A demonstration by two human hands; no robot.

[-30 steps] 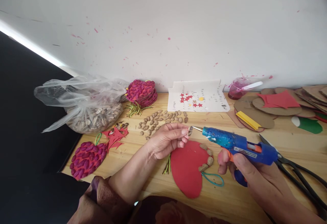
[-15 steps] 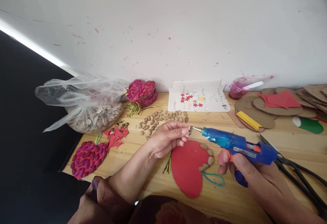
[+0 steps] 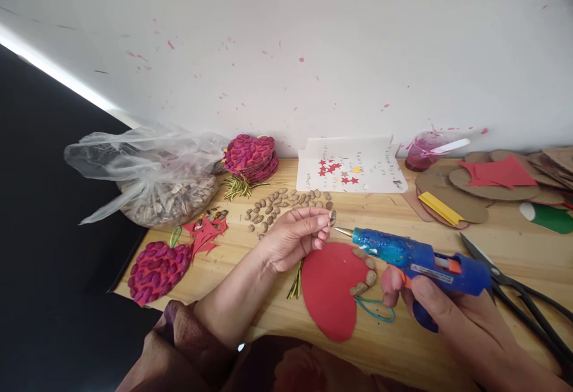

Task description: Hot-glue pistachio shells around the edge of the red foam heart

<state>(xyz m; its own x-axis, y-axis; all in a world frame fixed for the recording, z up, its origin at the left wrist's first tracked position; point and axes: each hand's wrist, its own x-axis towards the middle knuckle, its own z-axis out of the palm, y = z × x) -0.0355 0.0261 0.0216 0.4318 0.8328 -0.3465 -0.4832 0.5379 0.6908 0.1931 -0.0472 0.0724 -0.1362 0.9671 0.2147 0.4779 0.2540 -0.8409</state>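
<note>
View: head camera, the only one.
Nozzle: half a second ago the metal nozzle [image 3: 344,232] met the right side of the shell [image 3: 332,219]; its tip now sits lower, just beside the shell's near end. Contact or glue thread too fine to tell.
Shell: raised slightly, held above the far edge of the red heart [image 3: 331,293], not on it.
Meaning: judged as shell and tip parting, the shell probably free to move. Red heart looks the same, one short row of fixed shells [image 3: 370,277] along its right edge.
Left hand: the left hand [image 3: 295,237] pinches the shell between thumb and fingertips, closed down to its thickness.
Right hand: the right hand [image 3: 452,314] wraps the glue gun [image 3: 416,261], nozzle pointing left; trigger pressed or not, cannot tell.
Far side: loose shells [image 3: 268,202] just beyond the left hand; paper sheet [image 3: 380,171] behind, by the wall [image 3: 268,34].
Left side: bare wood of the table [image 3: 266,308] shows between left forearm and red heart; green tassel [image 3: 295,284] just beside the heart's left edge.
Right side: scissors [image 3: 478,252] close by the gun's rear; cardboard pieces [image 3: 450,198] crowd far right, bare wood between them and the nozzle.
</note>
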